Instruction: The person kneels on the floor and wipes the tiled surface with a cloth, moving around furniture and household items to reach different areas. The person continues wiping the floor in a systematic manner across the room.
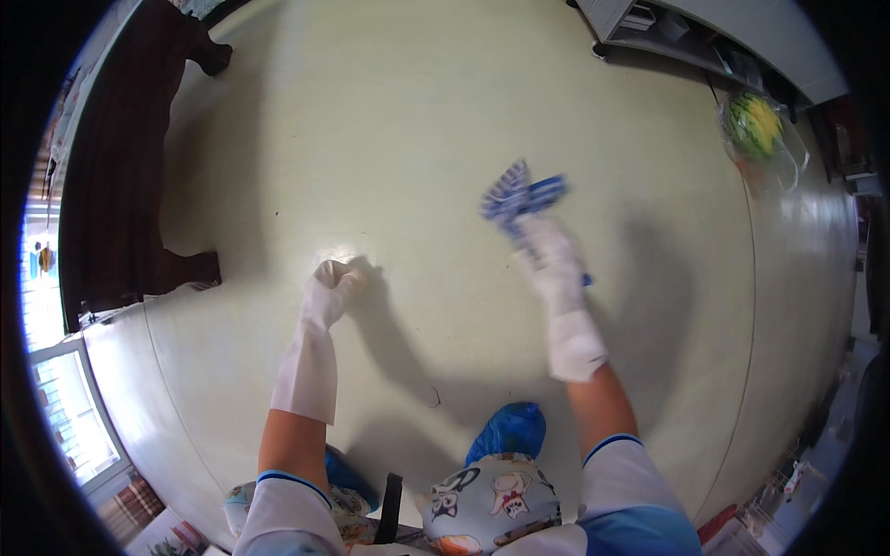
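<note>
A blue-and-white striped cloth (511, 194) is bunched in my right hand (553, 257), which wears a white rubber glove. Hand and cloth are low over the pale, smooth floor (431, 125), and both look blurred. My left hand (338, 281), in a matching long glove, is curled in a fist close to the floor on the left. Its fingers are folded under and nothing shows in them. A blue plastic shoe cover (511, 431) is on one foot between my arms, beyond a knee in printed cloth.
Dark carved wooden furniture (115, 167) with curved feet stands along the left. At the top right is a pale low cabinet (730, 35) with an open shelf. A watermelon (752, 125) in a clear plastic bag lies beside it. Thin seams (753, 292) cross the floor.
</note>
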Demonstrator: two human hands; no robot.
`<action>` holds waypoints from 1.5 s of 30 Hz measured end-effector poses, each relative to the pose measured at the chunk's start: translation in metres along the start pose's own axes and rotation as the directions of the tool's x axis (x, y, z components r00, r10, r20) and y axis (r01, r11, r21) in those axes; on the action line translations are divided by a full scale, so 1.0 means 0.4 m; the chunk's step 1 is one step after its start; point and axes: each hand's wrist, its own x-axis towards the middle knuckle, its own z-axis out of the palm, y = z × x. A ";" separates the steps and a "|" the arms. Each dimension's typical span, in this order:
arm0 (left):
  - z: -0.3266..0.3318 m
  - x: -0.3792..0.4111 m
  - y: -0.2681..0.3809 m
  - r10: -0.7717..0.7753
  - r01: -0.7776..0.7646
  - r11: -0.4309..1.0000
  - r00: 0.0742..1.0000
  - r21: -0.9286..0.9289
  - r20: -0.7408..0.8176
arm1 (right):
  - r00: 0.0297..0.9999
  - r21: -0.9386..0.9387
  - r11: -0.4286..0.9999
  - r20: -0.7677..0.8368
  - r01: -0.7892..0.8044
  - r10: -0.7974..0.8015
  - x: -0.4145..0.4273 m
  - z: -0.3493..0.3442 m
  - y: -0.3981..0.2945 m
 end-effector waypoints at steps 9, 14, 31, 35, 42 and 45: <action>0.082 -0.015 0.028 0.056 -0.079 0.957 0.994 0.278 0.090 | 0.412 0.469 0.871 0.772 0.147 -0.485 -0.449 0.382 -0.425; 0.105 -0.014 0.050 -0.090 0.005 0.908 0.979 0.420 0.184 | 0.729 0.607 0.644 0.676 -0.465 -0.110 -0.363 0.041 -0.269; 0.086 0.007 -0.001 0.097 -0.056 0.987 0.955 -0.150 0.281 | 0.636 0.280 0.957 0.725 0.078 -0.264 -0.409 0.254 -0.427; 0.163 -0.070 0.060 -0.084 -0.024 0.967 0.910 0.255 0.405 | 0.851 0.720 0.613 0.506 -0.327 -0.140 -0.470 0.069 -0.346; 0.238 -0.102 0.149 -0.178 -0.032 0.748 0.953 0.662 0.247 | 0.162 0.841 0.009 0.094 -0.541 0.982 -0.845 -0.468 -0.231; 0.220 -0.059 0.127 -0.247 0.028 0.780 0.931 0.625 0.267 | -0.098 0.892 0.199 -0.260 -0.406 0.961 -1.202 -0.488 -0.087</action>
